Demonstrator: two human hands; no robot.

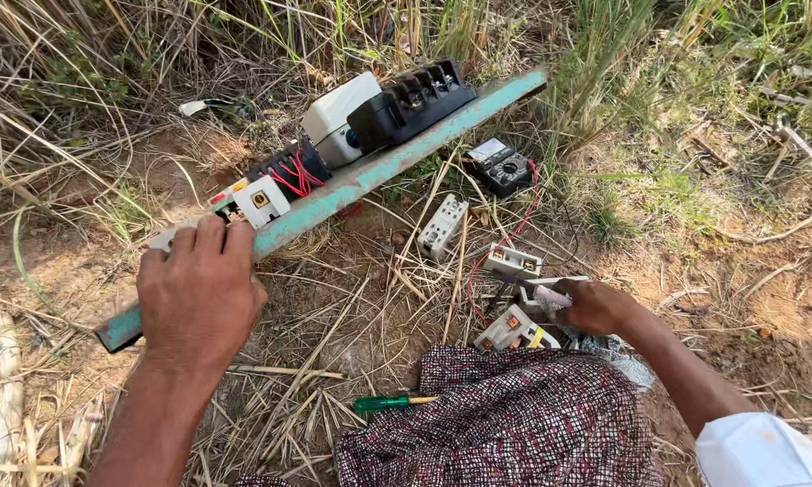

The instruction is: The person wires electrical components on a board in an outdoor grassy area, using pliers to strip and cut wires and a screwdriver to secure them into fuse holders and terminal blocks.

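My left hand (198,293) grips the near edge of a long teal board (397,153) that stands on edge across the dry grass. Mounted on the board are a white fuse unit (260,200), a black block with red wires (290,169), a white box (334,115) and a large black terminal block (410,104). My right hand (595,305) is low on the ground at the right, closed on a small pale part (550,298) among loose white fuse holders (512,329).
A black multimeter (501,167) with a red lead lies past the board. A white fuse carrier (442,227) and another (512,261) rest on the dirt. A green-handled screwdriver (388,403) lies beside my patterned cloth-covered knee (505,424). Tall grass surrounds everything.
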